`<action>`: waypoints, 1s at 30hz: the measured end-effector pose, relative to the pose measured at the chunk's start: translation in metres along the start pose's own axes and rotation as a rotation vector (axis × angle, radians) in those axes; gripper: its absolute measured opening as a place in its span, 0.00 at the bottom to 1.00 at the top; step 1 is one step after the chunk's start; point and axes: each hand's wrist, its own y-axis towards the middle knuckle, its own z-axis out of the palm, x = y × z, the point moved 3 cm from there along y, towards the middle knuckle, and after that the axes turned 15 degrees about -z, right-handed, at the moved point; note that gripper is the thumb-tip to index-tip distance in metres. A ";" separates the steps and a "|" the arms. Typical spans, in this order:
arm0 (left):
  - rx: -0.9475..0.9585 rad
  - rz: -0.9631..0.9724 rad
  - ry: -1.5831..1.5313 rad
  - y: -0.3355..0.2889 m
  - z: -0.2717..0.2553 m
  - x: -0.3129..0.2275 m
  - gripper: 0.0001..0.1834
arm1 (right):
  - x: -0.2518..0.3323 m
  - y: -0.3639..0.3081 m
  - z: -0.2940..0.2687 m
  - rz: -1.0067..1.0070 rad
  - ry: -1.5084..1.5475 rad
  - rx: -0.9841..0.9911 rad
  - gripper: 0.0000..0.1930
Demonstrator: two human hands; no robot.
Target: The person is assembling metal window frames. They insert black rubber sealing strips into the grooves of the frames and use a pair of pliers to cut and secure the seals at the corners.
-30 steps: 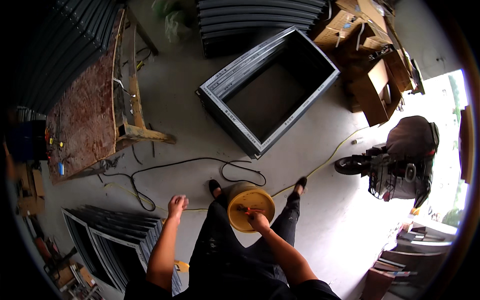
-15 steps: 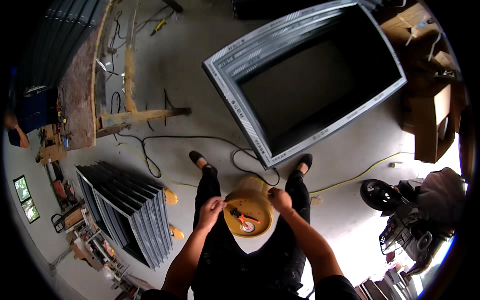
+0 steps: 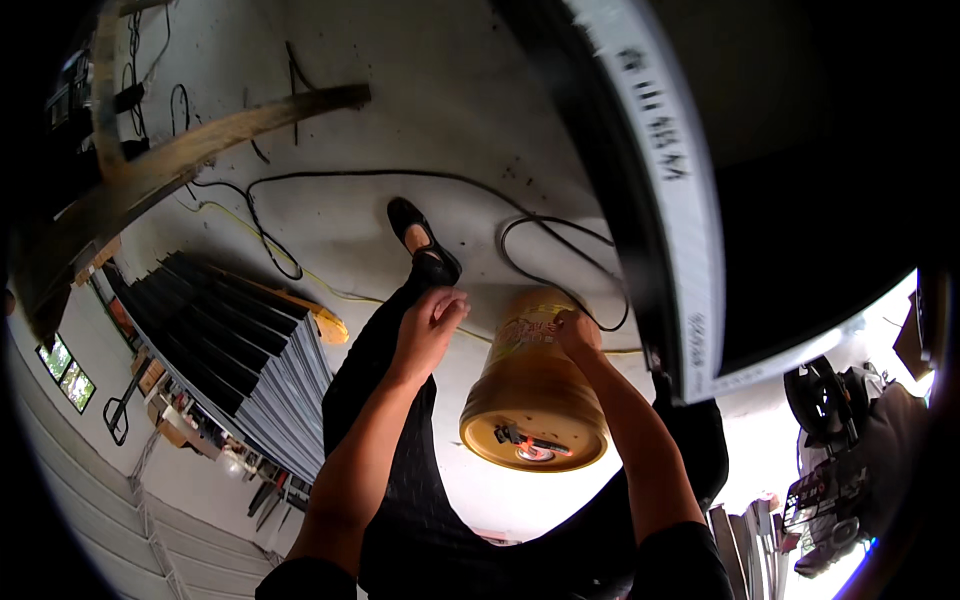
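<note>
Yellow bucket [image 3: 500, 385] sits between the legs [image 3: 400, 430], lid [image 3: 484, 430] end closest to the body, long axis running away from it, orange-handled pliers [image 3: 546, 444] on top. Right hand [image 3: 578, 335] is nearer, curled over the bucket's far right side, can't tell if gripping; left hand [image 3: 428, 330] is off left, fingers curled, contents unclear tbh.

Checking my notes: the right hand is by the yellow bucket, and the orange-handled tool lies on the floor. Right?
Not quite: the head view shows the orange-handled tool lying on top of the yellow bucket, not on the floor. The right hand is by the bucket.
</note>
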 end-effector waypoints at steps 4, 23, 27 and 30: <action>-0.067 0.068 0.048 -0.002 0.000 -0.013 0.12 | 0.005 0.046 0.050 -0.089 -0.069 -0.178 0.06; 0.089 -0.303 -0.249 0.004 -0.010 0.004 0.16 | 0.028 0.189 0.099 -0.198 -0.508 0.027 0.10; 0.057 -0.359 -0.249 0.002 -0.005 0.009 0.14 | 0.050 0.195 0.093 0.200 -0.054 -0.266 0.20; 0.024 -0.276 -0.164 0.007 0.000 0.014 0.13 | 0.043 0.199 0.088 0.258 0.143 -0.357 0.18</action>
